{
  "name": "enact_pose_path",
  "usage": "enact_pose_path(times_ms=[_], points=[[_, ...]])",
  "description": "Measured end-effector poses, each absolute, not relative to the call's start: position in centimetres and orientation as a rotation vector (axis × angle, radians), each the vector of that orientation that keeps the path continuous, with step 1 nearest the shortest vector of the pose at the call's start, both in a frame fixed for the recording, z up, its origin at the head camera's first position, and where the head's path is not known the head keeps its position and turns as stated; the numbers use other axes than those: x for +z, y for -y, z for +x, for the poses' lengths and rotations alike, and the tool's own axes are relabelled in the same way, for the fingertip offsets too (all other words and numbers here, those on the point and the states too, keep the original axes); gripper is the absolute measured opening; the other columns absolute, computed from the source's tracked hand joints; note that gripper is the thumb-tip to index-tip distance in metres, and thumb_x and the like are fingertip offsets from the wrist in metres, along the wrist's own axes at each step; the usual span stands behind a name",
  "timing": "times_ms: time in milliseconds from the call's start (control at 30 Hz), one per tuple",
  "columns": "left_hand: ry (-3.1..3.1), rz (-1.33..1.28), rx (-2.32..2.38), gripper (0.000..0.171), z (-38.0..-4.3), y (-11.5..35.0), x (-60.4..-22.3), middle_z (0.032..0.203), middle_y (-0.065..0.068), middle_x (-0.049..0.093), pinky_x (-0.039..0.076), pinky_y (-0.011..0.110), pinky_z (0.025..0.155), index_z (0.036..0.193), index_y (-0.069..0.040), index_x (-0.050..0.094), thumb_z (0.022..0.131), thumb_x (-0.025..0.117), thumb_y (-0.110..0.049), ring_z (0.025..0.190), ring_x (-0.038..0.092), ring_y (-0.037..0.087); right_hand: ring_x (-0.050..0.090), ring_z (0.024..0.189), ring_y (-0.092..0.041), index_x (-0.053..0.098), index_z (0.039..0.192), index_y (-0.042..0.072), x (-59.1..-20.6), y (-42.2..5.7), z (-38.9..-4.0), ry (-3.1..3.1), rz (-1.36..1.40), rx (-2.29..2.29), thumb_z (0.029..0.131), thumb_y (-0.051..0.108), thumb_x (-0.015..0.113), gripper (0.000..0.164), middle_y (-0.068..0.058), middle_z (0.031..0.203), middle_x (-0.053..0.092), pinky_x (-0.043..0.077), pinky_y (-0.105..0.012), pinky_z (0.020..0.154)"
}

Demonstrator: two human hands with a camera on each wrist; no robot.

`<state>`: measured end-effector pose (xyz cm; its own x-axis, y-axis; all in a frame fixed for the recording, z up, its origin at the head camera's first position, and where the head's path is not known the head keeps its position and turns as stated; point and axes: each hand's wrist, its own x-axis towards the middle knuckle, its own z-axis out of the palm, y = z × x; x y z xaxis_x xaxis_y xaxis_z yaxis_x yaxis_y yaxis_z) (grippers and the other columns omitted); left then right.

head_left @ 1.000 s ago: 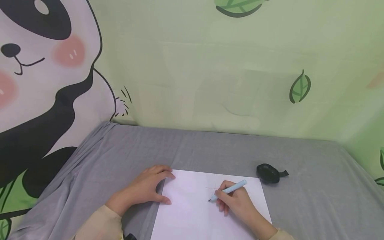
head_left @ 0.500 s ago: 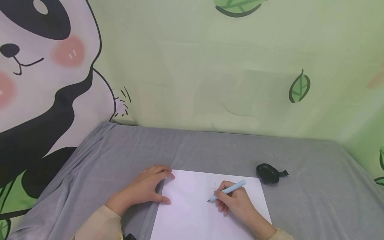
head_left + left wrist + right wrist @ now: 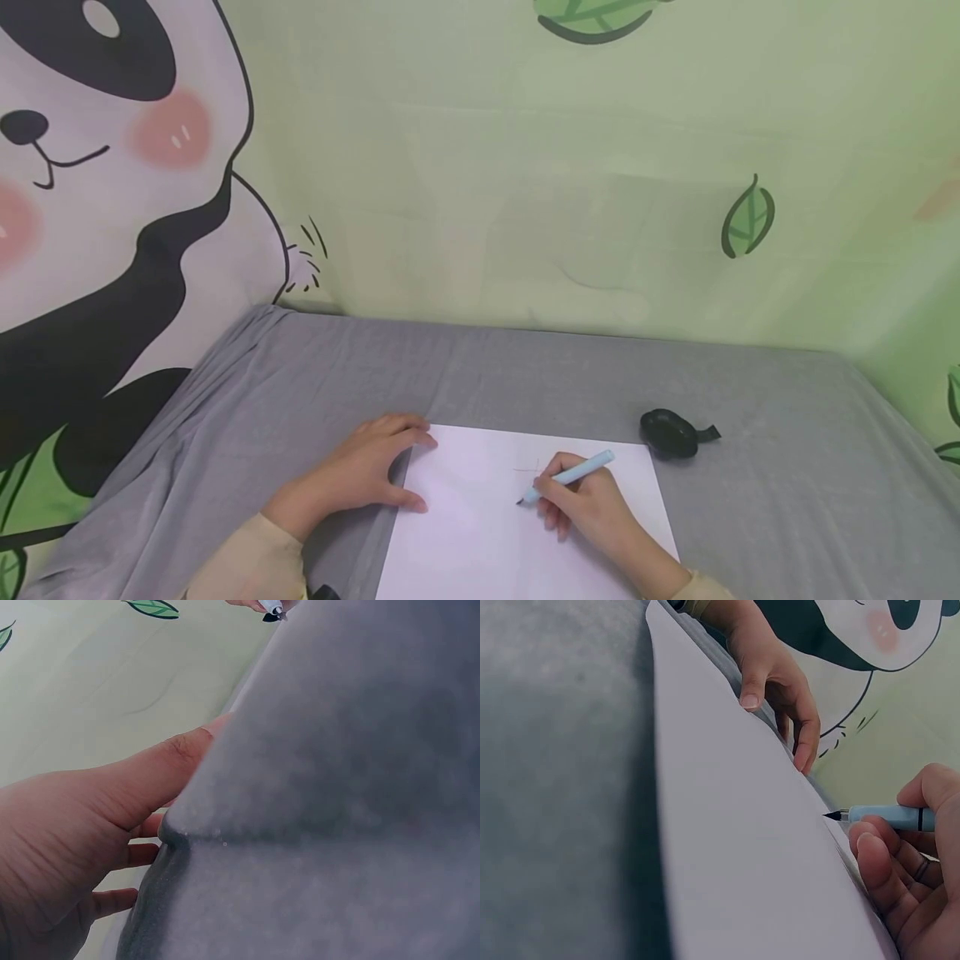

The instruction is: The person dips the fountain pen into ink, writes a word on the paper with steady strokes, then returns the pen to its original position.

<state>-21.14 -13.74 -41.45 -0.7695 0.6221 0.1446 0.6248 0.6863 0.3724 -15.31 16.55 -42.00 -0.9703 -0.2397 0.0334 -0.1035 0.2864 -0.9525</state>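
A light blue pen (image 3: 585, 468) with a dark pointed tip is pinched between the thumb and fingers of my right hand (image 3: 588, 500). Its tip is right at the white sheet of paper (image 3: 465, 533), just below a few thin crossed lines (image 3: 525, 470). In the right wrist view the pen (image 3: 889, 816) slants over the paper (image 3: 727, 825), and a ring shows on one finger. My left hand (image 3: 360, 467) lies at the sheet's upper left edge, thumb and fingertips spread and resting on it. The left wrist view shows this hand (image 3: 67, 847) from the thumb side.
A grey cloth (image 3: 480, 375) covers the table. Close to the sheet's upper right corner sits a rounded black object (image 3: 669, 433) with a short tab. Behind the table hangs a green backdrop (image 3: 487, 208) printed with a panda (image 3: 210, 225) and leaves.
The pen tip has crept slightly left over the paper, and my right hand has shifted a little with it. My left hand stays in the same place.
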Motion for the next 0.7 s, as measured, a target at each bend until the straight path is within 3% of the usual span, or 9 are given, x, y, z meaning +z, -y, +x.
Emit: enact_pose_path(times_ms=[167,500,700], points=[[2.877,-1.066,-0.650,0.068,-21.20,13.72,-41.53,0.135,0.009,0.055,0.037,0.055,0.104,0.121,-0.016,0.061,0.067,0.081,-0.051,0.127,0.049,0.032,0.058,0.048,-0.007,0.056,0.094,-0.007,-41.96,-16.62,-15.28,-2.417,-0.329,-1.825,0.092,0.012,0.062,0.020,-0.019,0.069,0.063,0.051,-0.029,0.042],[2.878,-1.071,-0.648,0.068,-21.34,13.73,-41.63,0.134,0.009,0.055,0.038,0.055,0.103,0.121,-0.016,0.061,0.066,0.082,-0.051,0.127,0.049,0.033,0.058,0.050,-0.008,0.056,0.095,-0.007,-41.44,-16.85,-15.73,-2.459,-0.275,-1.856,0.091,0.013,0.063,0.022,-0.023,0.074,0.065,0.051,-0.030,0.043],[2.878,-1.069,-0.642,0.068,-21.30,13.71,-41.71,0.134,0.009,0.055,0.038,0.055,0.103,0.121,-0.016,0.061,0.066,0.081,-0.051,0.127,0.049,0.033,0.061,0.055,-0.010,0.058,0.096,-0.009,-41.04,-17.31,-16.16,-2.454,-0.123,-1.913,0.092,0.011,0.062,0.020,-0.018,0.075,0.066,0.052,-0.032,0.044]])
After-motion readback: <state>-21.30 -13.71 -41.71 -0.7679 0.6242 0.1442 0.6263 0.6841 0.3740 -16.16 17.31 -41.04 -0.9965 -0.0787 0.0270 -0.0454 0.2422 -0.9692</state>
